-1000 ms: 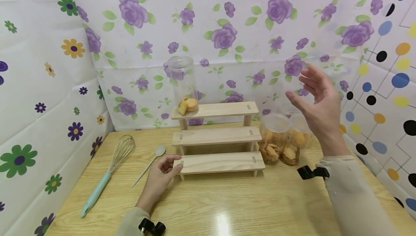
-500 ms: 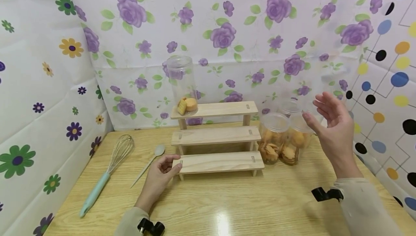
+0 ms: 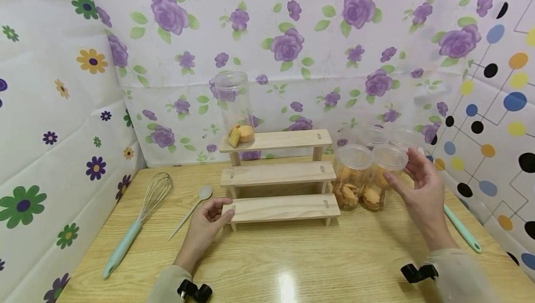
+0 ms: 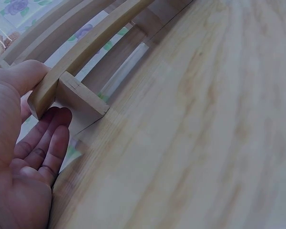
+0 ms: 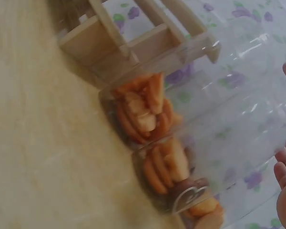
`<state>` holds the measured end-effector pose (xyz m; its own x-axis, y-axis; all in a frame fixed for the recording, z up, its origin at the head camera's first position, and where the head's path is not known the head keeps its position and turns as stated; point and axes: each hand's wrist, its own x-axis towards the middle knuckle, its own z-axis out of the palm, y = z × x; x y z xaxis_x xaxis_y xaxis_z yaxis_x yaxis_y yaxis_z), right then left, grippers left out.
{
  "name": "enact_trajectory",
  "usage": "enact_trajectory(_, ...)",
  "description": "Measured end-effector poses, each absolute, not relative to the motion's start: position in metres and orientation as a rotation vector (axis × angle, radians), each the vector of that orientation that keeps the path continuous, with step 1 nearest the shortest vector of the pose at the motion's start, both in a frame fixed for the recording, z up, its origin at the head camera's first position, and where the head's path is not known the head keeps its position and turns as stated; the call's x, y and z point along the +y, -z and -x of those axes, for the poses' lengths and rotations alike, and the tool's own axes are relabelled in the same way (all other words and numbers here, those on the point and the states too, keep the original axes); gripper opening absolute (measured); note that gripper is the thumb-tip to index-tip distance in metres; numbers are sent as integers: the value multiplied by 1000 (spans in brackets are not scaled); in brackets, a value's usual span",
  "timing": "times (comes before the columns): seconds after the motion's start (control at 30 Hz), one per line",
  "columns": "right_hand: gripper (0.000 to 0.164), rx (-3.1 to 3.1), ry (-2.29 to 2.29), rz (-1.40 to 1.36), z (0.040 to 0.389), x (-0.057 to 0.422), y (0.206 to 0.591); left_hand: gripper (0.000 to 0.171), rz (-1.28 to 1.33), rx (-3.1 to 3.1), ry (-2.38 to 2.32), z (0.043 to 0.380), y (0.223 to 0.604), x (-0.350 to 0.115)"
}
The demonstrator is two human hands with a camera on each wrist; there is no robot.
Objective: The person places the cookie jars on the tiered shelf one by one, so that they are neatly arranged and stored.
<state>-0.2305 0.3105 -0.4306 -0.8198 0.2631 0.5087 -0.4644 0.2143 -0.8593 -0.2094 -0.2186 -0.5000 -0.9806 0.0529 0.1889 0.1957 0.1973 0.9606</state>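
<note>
We see the left hand (image 3: 205, 224) gripping the left end of the lowest shelf (image 3: 281, 208) of one three-tier wooden stand (image 3: 277, 173). The right hand (image 3: 424, 196) parts its fingers around the front-right jar (image 3: 375, 188) of four beside it; we cannot tell contact. A fifth jar (image 3: 234, 108) tops the stand. One whisk (image 3: 139, 223) lies left, one green handle (image 3: 461, 228) right.

Purple-flwr backdrop (image 3: 267, 48), wood tbl (image 3: 276, 261).
</note>
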Motion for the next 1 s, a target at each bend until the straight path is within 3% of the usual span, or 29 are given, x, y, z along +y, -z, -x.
enact_trajectory(0.23,85,-2019,-1617,-146,231,311,461,31,256,-2335,1920,210,501,-219)
enact_trajectory(0.57,68,-2098,-1599,-79,230,305,485,31,252,-2336,1923,209,500,-219)
enact_trajectory(1.0,75,-2183,-1591,-97,234,312,502,31,250,-2324,1930,209,500,-218)
